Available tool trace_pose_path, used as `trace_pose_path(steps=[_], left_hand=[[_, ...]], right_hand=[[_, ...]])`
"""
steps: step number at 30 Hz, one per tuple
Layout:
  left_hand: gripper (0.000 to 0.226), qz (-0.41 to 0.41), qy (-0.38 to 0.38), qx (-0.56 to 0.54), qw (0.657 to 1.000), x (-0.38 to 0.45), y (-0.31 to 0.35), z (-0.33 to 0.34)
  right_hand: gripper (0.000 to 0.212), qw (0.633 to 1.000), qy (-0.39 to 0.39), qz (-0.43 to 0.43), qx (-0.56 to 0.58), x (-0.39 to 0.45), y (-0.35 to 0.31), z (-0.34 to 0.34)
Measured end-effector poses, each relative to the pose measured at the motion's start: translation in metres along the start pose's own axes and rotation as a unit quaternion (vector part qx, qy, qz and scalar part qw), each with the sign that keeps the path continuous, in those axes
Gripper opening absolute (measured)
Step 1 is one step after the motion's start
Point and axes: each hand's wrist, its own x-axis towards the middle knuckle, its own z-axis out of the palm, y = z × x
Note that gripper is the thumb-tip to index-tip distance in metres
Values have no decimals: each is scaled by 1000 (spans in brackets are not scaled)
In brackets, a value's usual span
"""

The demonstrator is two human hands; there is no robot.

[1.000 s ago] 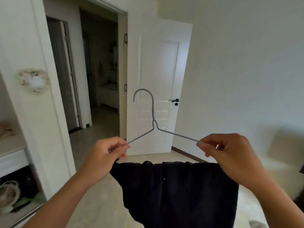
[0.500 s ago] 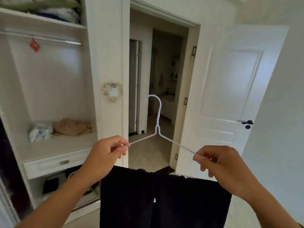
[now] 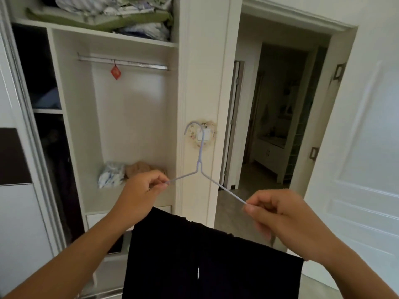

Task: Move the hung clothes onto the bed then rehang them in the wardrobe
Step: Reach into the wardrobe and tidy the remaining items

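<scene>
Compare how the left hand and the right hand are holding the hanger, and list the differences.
The left hand sits higher than the right hand, so the hanger tilts down to the right. The left hand is in front of the open wardrobe, the right hand in front of the doorway. Shared: each pinches one end of the wire, with the dark garment draped below.

The black garment [image 3: 211,262] hides the hanger's bottom bar and runs off-frame.
</scene>
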Motion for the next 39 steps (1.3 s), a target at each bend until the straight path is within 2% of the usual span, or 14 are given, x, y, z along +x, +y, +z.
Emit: trace_pose_path(steps=[5,16,23,28,39], left_hand=[[22,-23,12,9,1000,60,-62,-29],[15,4,42,86,995,214,-169,-123],[17,4,25,103,994,287,-213,-143],[1,-12,20,114,993,333,-244,-149],[8,-25,84,198,976,448,-318,-226]], right_hand=[[16,999,-29,0,42,77,-28,43],[20,995,40,-6,86,241,-97,128],[20,993,75,-43,77,343,-120,169],[21,992,64,-61,89,420,-132,193],[13,972,20,-74,221,603,-187,241]])
